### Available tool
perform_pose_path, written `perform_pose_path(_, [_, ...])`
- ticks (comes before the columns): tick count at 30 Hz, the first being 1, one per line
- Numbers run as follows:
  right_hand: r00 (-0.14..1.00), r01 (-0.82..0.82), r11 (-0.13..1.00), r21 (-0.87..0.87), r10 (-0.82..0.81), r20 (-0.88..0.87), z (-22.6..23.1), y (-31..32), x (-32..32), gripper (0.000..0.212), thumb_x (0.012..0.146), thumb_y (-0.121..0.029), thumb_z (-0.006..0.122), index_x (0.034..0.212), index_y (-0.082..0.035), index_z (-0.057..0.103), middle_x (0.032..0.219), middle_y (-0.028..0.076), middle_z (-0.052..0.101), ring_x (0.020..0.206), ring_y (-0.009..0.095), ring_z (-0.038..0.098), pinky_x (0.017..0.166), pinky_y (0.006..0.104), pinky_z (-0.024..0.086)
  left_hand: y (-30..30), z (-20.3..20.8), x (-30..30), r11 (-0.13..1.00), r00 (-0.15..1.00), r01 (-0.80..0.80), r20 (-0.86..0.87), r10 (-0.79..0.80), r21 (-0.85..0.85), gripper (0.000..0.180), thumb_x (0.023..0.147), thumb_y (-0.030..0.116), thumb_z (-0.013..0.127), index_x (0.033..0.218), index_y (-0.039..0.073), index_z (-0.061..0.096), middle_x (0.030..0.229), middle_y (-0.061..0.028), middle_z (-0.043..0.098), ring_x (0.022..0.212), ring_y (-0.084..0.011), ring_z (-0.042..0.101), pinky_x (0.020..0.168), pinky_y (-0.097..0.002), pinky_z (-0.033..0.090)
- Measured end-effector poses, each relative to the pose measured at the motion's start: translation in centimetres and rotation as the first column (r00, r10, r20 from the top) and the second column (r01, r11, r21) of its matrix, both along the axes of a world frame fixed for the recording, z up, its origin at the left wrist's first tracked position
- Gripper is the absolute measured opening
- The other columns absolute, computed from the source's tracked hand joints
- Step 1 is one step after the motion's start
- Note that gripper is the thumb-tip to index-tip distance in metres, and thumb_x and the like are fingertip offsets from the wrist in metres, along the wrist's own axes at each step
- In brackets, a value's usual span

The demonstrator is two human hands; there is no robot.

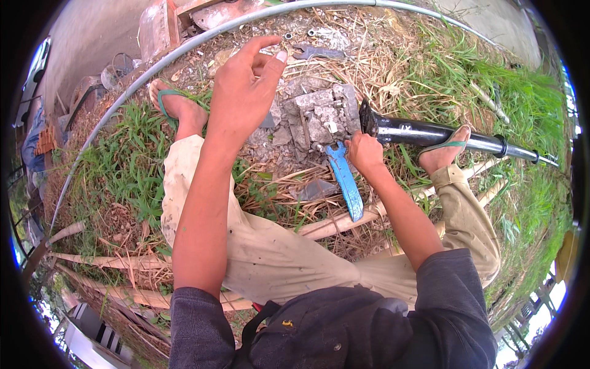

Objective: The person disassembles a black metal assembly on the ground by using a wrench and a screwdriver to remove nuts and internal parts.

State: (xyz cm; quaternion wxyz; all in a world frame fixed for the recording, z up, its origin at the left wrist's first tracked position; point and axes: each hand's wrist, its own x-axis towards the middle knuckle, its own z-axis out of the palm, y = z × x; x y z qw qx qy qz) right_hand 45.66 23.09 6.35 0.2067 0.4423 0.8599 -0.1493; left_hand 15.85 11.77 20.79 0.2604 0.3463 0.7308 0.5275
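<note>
Grass (528, 92) and dry straw (387, 67) cover the ground outdoors, with a long grey pipe (227, 26) bending across the far side. Nearer, pale wooden poles (335, 226) lie partly under the person's legs in beige trousers (289, 246), which spread to both sides of the work. To the right a black metal shaft (405, 131) lies along the ground, its flared end close to a broken concrete lump (322, 117), and the right foot in its green sandal (452, 146) hides a stretch of it. Just this side of the lump is a blue wrench (347, 181), slanting toward the person; a grey wrench (316, 53) lies beyond, near two small metal rings (288, 36). The left hand (249, 83) is raised on an outstretched forearm, index finger bent forward, thumb apart and nothing between them, blocking the view of some ground behind it. The right hand (365, 150) is low, between the shaft's flared end and the blue wrench, its fingers curled; whether they grip anything cannot be told.
</note>
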Motion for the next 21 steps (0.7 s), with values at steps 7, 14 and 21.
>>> perform_pose_path(7, [0.936,0.351,0.929,-0.117,-0.351,0.018,-1.9,1.4,0.7,0.063,0.097,-0.052,0.062,0.082,0.009,0.071,0.091,0.036,0.070,0.093,0.049,0.071,0.082,0.0537,0.058,0.3,-0.5,0.2,1.000,1.000,0.021,-0.005,-0.020,0.009,0.040,0.097,0.029,0.065,0.130,0.005,0.065,0.094,-0.0155,0.075,0.083,-0.0229,0.071,0.075,-0.0362,0.054])
perform_pose_path(14, [0.991,0.030,0.997,-0.076,-0.020,0.133,0.5,0.6,-0.7,0.047,0.098,-0.041,0.063,0.102,0.005,0.069,0.097,0.030,0.072,0.093,0.049,0.071,0.084,0.0527,0.058,-0.3,-0.4,-0.2,1.000,0.999,0.003,0.032,-0.004,0.021,0.041,0.096,0.028,0.065,0.129,0.004,0.066,0.092,-0.0151,0.075,0.083,-0.0232,0.071,0.077,-0.0361,0.054])
perform_pose_path(21, [0.959,-0.194,0.975,-0.112,0.212,0.187,3.9,0.7,-1.1,0.060,0.097,-0.052,0.064,0.119,0.004,0.056,0.098,0.028,0.072,0.096,0.048,0.071,0.083,0.0554,0.058,-0.9,-0.1,-0.8,1.000,0.999,0.019,-0.035,-0.020,-0.022,0.037,0.102,0.021,0.059,0.136,0.007,0.062,0.103,-0.0117,0.078,0.094,-0.0153,0.071,0.081,-0.0298,0.053])
